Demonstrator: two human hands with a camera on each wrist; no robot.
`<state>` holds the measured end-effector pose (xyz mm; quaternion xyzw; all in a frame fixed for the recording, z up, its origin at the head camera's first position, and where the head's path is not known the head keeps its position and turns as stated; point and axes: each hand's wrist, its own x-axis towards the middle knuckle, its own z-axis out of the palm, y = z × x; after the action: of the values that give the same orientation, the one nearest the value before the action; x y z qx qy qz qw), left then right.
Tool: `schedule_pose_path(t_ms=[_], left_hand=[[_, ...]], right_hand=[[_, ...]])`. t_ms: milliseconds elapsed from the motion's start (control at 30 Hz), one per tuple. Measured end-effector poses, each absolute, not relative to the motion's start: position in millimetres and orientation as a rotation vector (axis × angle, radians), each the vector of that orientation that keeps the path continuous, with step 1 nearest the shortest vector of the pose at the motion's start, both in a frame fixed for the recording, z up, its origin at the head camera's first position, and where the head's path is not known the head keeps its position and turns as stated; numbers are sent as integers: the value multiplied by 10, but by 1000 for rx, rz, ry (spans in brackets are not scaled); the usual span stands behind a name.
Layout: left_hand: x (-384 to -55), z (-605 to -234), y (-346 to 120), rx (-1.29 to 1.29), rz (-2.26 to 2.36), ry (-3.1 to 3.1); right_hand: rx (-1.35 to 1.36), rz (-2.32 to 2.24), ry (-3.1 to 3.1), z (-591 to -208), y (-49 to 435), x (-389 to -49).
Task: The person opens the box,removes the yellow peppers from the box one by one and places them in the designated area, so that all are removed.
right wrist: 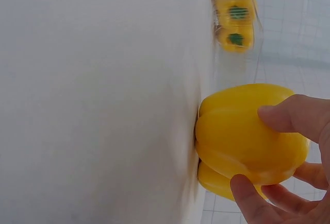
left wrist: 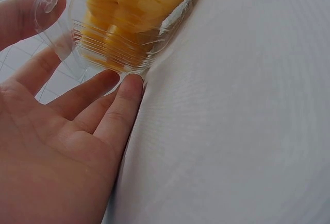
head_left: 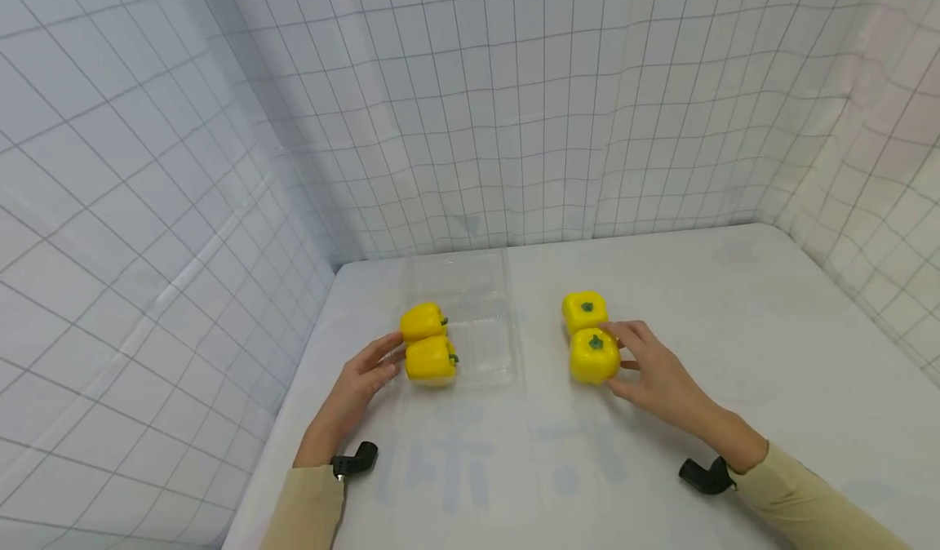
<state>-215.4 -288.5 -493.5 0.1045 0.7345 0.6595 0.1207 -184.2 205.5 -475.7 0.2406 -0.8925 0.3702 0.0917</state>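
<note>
A clear plastic container (head_left: 488, 350) lies on the table with its lid (head_left: 457, 279) folded open toward the back. Two yellow bell peppers lie on their sides in its left part, a farther one (head_left: 422, 322) and a nearer one (head_left: 429, 362), stems to the right. My left hand (head_left: 369, 373) rests its fairly straight fingers against the container's left wall; its thumb is at the clear plastic edge in the left wrist view. To the right, my right hand (head_left: 657, 370) holds the nearer of two upright bell peppers (right wrist: 242, 136) between thumb and fingers. The other upright pepper (head_left: 580, 307) stands right behind it.
A white cloth covers the table (head_left: 742, 313). White grid-patterned curtains (head_left: 543, 109) hang behind it and along both sides. Dark wrist cameras sit at both sleeve cuffs, the right one (head_left: 705, 476) low over the table.
</note>
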Motion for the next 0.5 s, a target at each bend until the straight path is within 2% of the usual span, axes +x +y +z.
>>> schedule_pose_path(t_ms=[500], left_hand=[[-2159, -4944, -2898, 308, 1909, 2159]], right_hand=[[748, 1038, -2646, -4735, 2073, -1854]])
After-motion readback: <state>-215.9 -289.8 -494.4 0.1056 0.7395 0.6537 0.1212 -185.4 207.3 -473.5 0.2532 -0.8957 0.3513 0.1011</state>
